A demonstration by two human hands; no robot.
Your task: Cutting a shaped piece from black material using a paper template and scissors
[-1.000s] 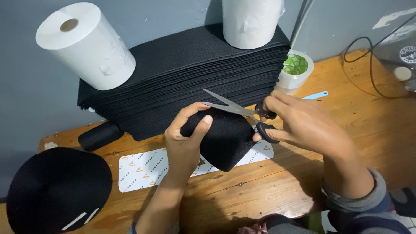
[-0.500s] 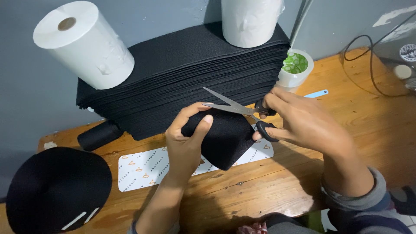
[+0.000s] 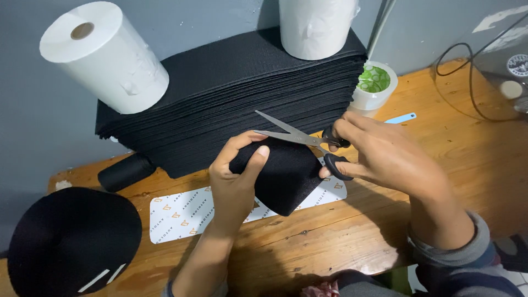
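My left hand grips a folded piece of black fabric above the wooden table, thumb on top of it. In my right hand are black-handled scissors, fingers through the loops. Their steel blades stand apart and point left, just over the fabric's top edge, beside my left fingertips.
A thick stack of black fabric sheets lies behind, with two white rolls on it. A round black piece sits at the lower left, a black thread spool near it, a white printed strip, a tape roll, cables.
The view has shifted slightly. Both hands, the fabric and the scissors stay in almost the same place.
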